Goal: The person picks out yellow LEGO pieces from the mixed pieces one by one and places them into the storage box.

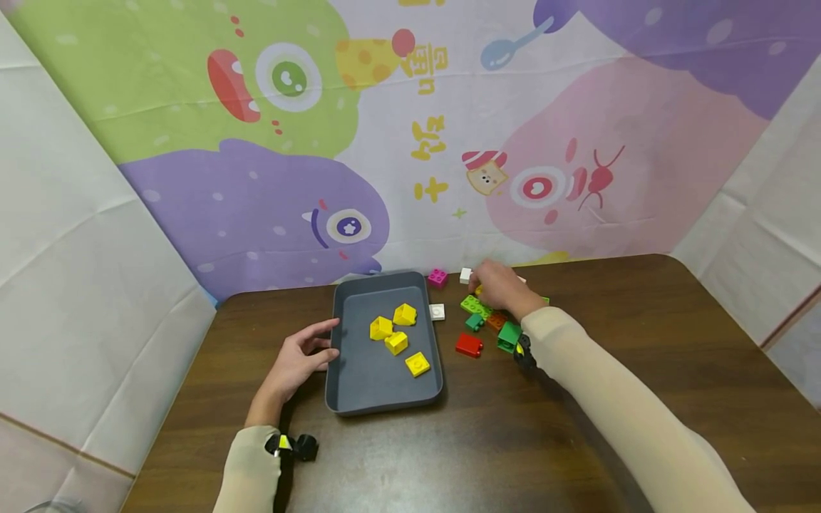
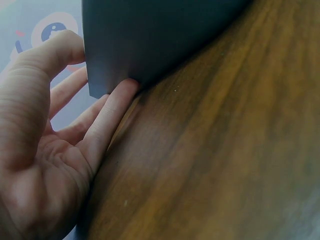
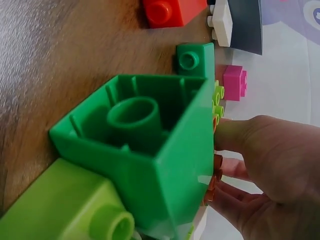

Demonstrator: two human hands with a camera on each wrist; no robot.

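Note:
A dark grey tray (image 1: 385, 395) lies on the table with several yellow toy bricks (image 1: 417, 364) inside. My left hand (image 1: 300, 362) rests against its left side; thumb and fingertips touch the outer wall (image 2: 115, 45). Among loose bricks right of the tray, my right hand (image 1: 503, 286) reaches down with bent fingers at a small yellow brick (image 1: 479, 290), mostly covered by them. In the right wrist view, a large green brick (image 3: 185, 165) hides the fingertips. Near this hand lie a lime brick (image 1: 475, 306), an orange-brown brick (image 1: 496, 321) and a small green brick (image 1: 474, 322).
A red brick (image 1: 470, 345) lies right of the tray. One white brick (image 1: 437, 312) sits against the tray's right wall; another white brick (image 1: 465, 276) and a magenta brick (image 1: 438, 278) are near the back edge. A cartoon-printed cloth (image 1: 442, 235) hangs behind the table.

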